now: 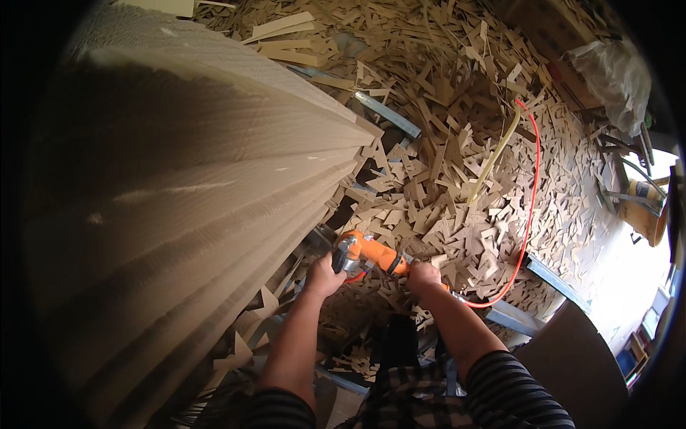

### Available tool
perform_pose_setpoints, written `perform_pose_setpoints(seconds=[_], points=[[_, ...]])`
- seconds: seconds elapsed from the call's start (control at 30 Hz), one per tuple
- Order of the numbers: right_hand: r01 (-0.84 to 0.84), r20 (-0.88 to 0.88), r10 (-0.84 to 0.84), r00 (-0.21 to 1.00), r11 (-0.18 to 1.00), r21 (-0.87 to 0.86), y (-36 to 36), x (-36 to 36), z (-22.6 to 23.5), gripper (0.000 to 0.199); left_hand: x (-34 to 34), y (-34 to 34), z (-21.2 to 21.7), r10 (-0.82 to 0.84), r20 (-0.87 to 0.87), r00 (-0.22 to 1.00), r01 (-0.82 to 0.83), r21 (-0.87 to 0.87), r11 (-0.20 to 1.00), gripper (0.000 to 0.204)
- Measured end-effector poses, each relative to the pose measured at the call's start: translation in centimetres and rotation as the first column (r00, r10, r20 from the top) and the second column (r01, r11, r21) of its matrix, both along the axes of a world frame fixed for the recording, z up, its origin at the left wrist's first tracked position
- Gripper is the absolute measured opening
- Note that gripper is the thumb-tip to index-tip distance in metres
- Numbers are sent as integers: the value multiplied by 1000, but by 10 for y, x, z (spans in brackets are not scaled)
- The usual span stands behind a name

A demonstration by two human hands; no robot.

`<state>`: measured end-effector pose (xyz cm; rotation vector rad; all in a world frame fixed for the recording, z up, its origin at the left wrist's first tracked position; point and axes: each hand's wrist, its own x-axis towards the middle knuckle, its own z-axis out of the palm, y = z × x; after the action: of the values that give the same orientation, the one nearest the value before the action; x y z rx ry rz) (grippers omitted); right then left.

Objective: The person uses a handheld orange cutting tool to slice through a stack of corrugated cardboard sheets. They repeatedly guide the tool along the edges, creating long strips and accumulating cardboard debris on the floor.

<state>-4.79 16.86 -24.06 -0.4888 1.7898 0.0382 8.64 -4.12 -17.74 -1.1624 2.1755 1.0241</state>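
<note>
Hands close firmly on an orange power tool [377, 253]: the left hand [325, 277] around its dark front grip, the right hand [423, 277] around its rear end. The tool's head sits beside the lower edge of a large brown block [179, 179]; contact is unclear. Cardboard-like scraps [443, 229] lie heaped beyond, crossed by a red hose [537, 157], suggesting much work done; the block's rippled flank doesn't reveal what remains.

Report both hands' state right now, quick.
Left hand: closed, holding the orange power tool at its head end.
Right hand: closed, holding the same tool at its rear end.
</note>
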Motion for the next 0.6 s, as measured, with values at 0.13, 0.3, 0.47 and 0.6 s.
perform_pose_setpoints(seconds=[0.13,0.3,0.47,0.6], points=[[3,-13,-3,1000,1000,8,-5,-6,0,32,-11,-4,-2,-11,51,999,12,-13,1000,30],[2,14,-3,1000,1000,24,-5,-11,2,30,-17,-7,2,2,41,999,-1,-12,1000,31],[44,51,-46,998,999,29,-5,0,25,29,-13,-22,0,-124,34,992,127,-99,987,29],[48,29,-49,998,998,26,-2,0,19,33,-16,-14,-2,-74,115,991,84,-80,993,34]])
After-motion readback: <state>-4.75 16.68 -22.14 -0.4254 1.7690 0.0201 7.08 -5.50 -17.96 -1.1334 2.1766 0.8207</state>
